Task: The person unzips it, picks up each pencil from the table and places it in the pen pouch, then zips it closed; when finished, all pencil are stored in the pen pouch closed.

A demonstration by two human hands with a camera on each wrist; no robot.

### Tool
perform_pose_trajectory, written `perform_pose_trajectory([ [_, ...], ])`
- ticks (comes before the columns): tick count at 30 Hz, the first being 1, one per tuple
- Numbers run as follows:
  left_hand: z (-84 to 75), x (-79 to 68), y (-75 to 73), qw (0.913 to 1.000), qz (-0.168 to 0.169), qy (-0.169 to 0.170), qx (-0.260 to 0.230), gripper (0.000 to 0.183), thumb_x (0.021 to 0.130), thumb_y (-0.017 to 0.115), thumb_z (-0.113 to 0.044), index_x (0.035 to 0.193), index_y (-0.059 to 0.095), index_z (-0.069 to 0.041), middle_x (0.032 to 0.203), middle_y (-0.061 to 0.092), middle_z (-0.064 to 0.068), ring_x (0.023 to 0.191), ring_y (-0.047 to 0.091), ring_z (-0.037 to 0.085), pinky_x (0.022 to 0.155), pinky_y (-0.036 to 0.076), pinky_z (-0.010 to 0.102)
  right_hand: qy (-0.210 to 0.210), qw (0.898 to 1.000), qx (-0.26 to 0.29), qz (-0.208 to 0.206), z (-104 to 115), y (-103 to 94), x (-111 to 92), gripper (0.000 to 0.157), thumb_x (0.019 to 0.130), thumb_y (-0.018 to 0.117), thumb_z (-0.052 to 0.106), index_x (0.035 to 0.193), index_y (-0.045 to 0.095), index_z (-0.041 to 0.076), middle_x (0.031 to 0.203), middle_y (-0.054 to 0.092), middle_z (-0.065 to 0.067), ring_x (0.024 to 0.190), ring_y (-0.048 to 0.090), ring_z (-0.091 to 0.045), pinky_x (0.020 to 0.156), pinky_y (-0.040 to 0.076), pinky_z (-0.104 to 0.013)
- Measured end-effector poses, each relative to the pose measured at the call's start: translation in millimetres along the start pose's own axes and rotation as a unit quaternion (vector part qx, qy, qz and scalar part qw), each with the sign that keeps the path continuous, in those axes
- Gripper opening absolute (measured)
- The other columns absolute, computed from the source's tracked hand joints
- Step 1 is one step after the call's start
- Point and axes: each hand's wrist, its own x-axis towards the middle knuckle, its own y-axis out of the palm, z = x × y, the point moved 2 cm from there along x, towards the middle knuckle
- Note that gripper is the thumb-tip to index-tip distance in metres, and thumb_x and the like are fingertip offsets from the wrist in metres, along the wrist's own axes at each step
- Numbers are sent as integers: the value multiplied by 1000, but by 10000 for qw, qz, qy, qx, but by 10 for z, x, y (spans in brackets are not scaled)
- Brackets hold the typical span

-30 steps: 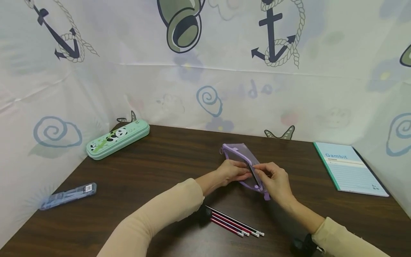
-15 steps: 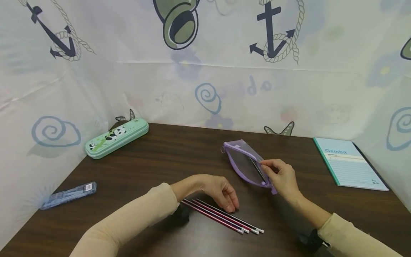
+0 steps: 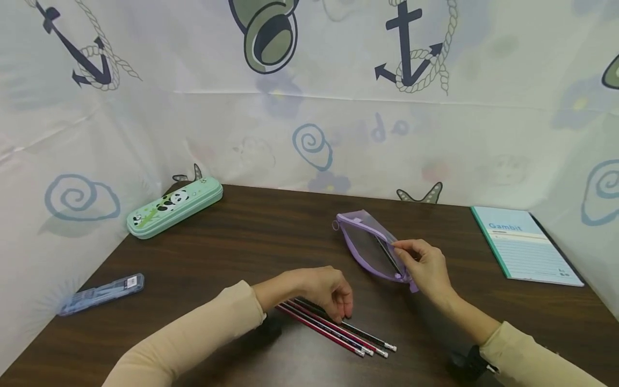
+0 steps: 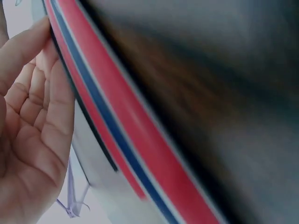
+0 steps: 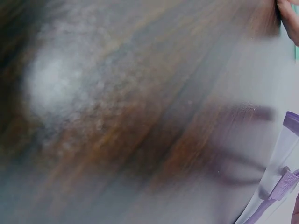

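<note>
My left hand is over a row of pencils, thumb and fingertips pinching the black pencil. That pencil lies slightly apart from the red pencils and a dark blue striped one beside them. Close up in the left wrist view, the fingertips meet at the black pencil. My right hand pinches the upper edge of a see-through purple zip pouch. The pouch's mouth gapes, and a dark pencil lies inside. In the right wrist view only the pouch's zip end shows at the edge.
A mint panda pencil case lies at the back left. Nearer the left edge is a clear blue plastic case. A Gambit notebook lies on the right. Printed cloth walls the brown table.
My left hand has left the pouch, come down to the pencils and taken hold of the black one, which has shifted from the rest. My right hand has kept its hold on the pouch.
</note>
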Motion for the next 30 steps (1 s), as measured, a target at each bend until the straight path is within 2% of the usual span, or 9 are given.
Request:
perform_pose_trajectory([
  [4, 65, -3, -37, 9991, -136, 208, 357, 10, 76, 78, -7, 81, 71, -13, 68, 65, -11, 63, 58, -4, 61, 51, 12, 20, 10000, -36, 11, -3, -5, -13, 10, 82, 67, -6, 88, 72, 0, 82, 69, -11, 63, 50, -1, 52, 42, -9],
  [13, 56, 8, -55, 9946, -61, 515, 896, 12, 76, 74, -2, 82, 71, -12, 66, 61, -13, 61, 54, -8, 59, 50, 9, 91, 10000, 15, -7, 4, -23, 5, 9, 83, 67, -5, 89, 72, -1, 83, 69, -13, 64, 50, 0, 53, 43, -9],
  [17, 67, 16, -96, 9923, -112, 496, 1129, 12, 75, 73, -4, 82, 71, -14, 65, 58, -16, 61, 52, -9, 59, 48, 8, 198, 9998, 39, 11, 7, -29, 4, 9, 83, 67, -4, 90, 72, -1, 82, 69, -13, 63, 50, -1, 52, 43, -10],
  [21, 65, 4, -205, 9922, -273, 390, 1149, 12, 76, 73, -5, 82, 70, -15, 65, 57, -16, 62, 52, -7, 59, 47, 9, 279, 9996, 56, 21, 5, -33, 4, 8, 84, 66, -3, 90, 71, -1, 81, 69, -13, 62, 49, 0, 50, 42, -11],
  [24, 59, -28, -311, 9963, -346, 234, 756, 10, 78, 71, -3, 84, 71, -11, 67, 59, -13, 63, 54, -3, 59, 48, 12, 262, 9996, 111, 15, 7, -27, 7, 8, 84, 66, -3, 90, 71, -1, 81, 69, -13, 62, 48, -1, 50, 42, -12],
  [27, 72, -75, -416, 9989, -331, -226, -249, 10, 81, 67, 0, 89, 70, -5, 71, 62, -8, 65, 55, 3, 60, 51, 17, 280, 9995, 167, -5, 17, -20, 8, 9, 84, 66, -2, 91, 71, -1, 81, 69, -13, 61, 48, -2, 50, 42, -12],
  [29, 101, -105, -463, 9917, -321, -595, -1091, 12, 83, 63, 0, 94, 69, -2, 76, 63, -4, 69, 56, 6, 61, 54, 20, 323, 9993, 197, -2, 28, -15, 8, 9, 85, 66, -1, 92, 71, 0, 83, 69, -13, 62, 49, -2, 50, 42, -12],
  [30, 123, -116, -476, 9845, -340, -778, -1532, 14, 84, 61, 0, 97, 67, 0, 78, 63, -3, 70, 55, 8, 62, 54, 22, 358, 9991, 216, 8, 34, -13, 7, 9, 85, 66, -1, 93, 71, 0, 84, 70, -13, 62, 49, -2, 50, 42, -12],
])
